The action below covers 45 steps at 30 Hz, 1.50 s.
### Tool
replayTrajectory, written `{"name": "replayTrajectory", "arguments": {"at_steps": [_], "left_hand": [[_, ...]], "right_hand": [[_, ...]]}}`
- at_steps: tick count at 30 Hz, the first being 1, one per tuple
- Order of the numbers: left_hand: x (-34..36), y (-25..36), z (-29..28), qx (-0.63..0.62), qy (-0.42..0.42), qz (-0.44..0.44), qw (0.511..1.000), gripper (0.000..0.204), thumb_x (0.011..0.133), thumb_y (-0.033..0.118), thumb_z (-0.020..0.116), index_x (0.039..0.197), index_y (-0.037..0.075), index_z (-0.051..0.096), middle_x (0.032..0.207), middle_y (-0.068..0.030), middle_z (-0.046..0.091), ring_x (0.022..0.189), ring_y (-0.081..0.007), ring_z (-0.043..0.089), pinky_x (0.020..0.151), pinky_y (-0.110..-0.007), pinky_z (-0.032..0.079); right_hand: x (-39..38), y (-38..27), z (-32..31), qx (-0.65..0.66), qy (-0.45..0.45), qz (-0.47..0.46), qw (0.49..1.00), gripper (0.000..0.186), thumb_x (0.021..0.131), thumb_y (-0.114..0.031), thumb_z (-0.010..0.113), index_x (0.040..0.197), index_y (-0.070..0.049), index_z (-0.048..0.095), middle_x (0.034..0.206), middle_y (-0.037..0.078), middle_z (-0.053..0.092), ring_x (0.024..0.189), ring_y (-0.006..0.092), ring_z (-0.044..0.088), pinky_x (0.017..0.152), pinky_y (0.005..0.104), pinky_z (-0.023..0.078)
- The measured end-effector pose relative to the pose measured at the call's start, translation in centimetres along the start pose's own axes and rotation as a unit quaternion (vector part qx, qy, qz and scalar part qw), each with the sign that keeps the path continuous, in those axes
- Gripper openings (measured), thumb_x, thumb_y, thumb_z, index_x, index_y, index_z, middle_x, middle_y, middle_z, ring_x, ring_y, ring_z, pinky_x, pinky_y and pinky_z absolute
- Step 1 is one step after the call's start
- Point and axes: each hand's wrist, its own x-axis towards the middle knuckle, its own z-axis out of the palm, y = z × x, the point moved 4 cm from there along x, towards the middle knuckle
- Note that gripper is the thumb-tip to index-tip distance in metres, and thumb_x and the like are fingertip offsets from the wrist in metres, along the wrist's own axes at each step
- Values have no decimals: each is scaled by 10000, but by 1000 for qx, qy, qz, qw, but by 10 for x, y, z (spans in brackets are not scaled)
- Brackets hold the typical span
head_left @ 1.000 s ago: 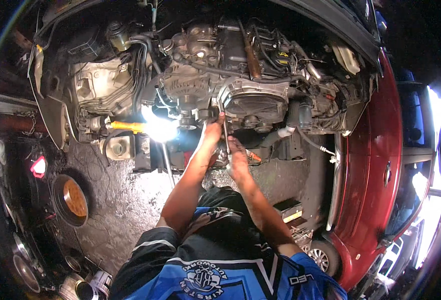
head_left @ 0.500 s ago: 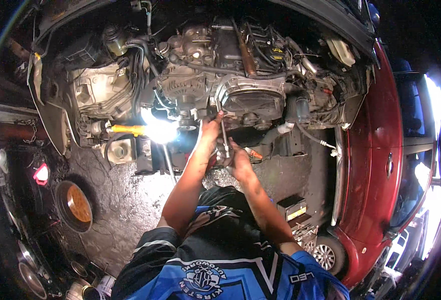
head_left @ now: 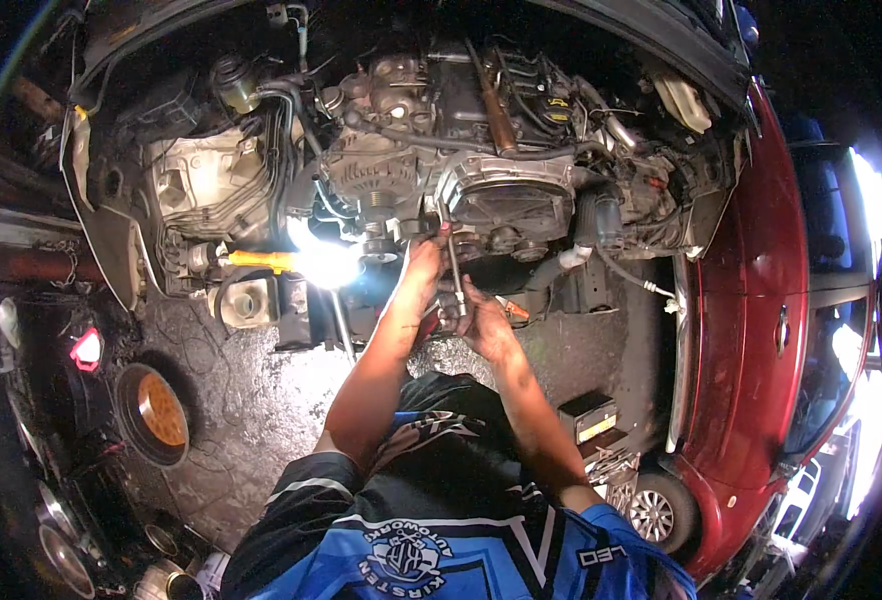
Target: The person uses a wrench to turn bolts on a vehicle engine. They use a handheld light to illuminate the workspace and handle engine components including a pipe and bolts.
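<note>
A long, slim steel wrench (head_left: 456,270) stands almost upright in the picture, its upper end at the front of the engine (head_left: 506,205). High on it, next to the engine's lower front, my left hand (head_left: 423,265) is closed round the tool. My right hand (head_left: 489,330) is at its lower end, with the fingers curled about the shaft. Part of the right fingers is hidden behind the wrench, and whatever its upper end fits onto is too dark to make out.
Left of my hands glares a work light (head_left: 326,262) with a yellow handle (head_left: 256,260). A red car (head_left: 746,330) stands to the right, near a black battery-like box (head_left: 588,415). A round pan (head_left: 153,415) with orange-brown contents lies on the floor at left.
The whole view has shifted slightly. Both hands stay at the wrench, and its lower end has moved a little to the right with the right fingers.
</note>
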Motion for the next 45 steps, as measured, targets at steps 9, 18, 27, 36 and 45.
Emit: {"name": "replayTrajectory", "arguments": {"at_steps": [9,18,27,36,45], "left_hand": [[-35,36,24,357,193,37,913,500,852,462,674,957,-26,694,839,-136,709,754,-229,661,699,-353,498],[-17,13,17,39,39,24,998,565,929,477,555,1197,-20,540,1041,-188,669,869,-276,682,754,-366,547],[6,-5,-5,242,202,32,949,625,900,518,584,1141,-59,578,1079,-198,655,940,-251,650,792,-359,514],[35,-26,-22,106,173,102,974,604,856,524,625,1132,-13,612,1005,-146,654,855,-241,621,742,-355,494],[16,-17,5,-57,59,94,992,632,849,576,621,989,-39,662,849,-128,672,685,-215,605,627,-355,498]], "right_hand": [[-7,-21,5,-531,152,-188,812,226,878,-261,683,809,-47,656,733,50,676,691,163,646,669,292,515],[1,-13,-10,-61,-21,52,997,223,895,-221,659,963,-9,650,858,71,667,801,199,646,729,346,522],[-13,-36,14,-305,51,-49,950,231,887,-249,668,913,-23,626,821,47,635,691,179,593,674,341,500],[0,-31,6,-543,59,-207,811,364,801,-338,748,938,-11,665,866,66,681,822,218,627,733,340,471],[9,4,-22,-71,-45,23,996,431,849,-353,705,1089,-5,619,937,81,684,737,188,654,694,341,545]]}}
